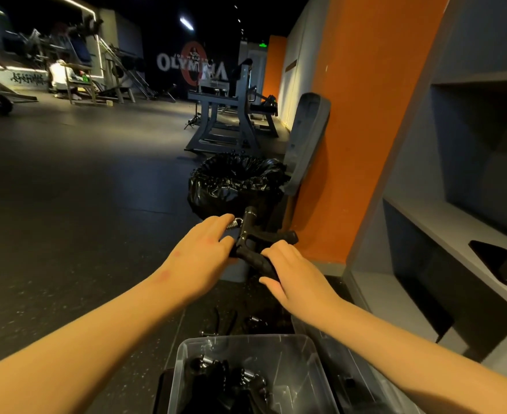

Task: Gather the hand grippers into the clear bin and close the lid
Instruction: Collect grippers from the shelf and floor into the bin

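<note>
Both hands are raised in front of the person and meet on one black hand gripper (247,237), which they hold in the air. The left hand (204,252) grips its left side, with the forefinger stretched up to the metal coil spring at the top. The right hand (297,276) wraps its fingers over the ribbed lower handle, with the thumb underneath. The other handle sticks out to the right, just beyond the right hand's knuckles.

Below the hands and nearer the person stands the clear bin (307,363), open at the top. Stored grippers (240,380) lie inside it in a dark heap, their springs catching the light. Between the bin and the hands, loose grippers (228,321) lie on the dark speckled floor (67,219). Just right of the bin, under the right forearm, lies a clear flat piece that looks like the lid (354,380).

Directly beyond the hands stands a trash can (231,180) lined with a black bag, its grey flap raised against an orange wall (360,115). To the right of the right hand runs a grey shelf unit (425,222), and a flat black object (497,264) rests on one shelf; what it is cannot be told. Far beyond the left hand stand gym machines (225,109).
</note>
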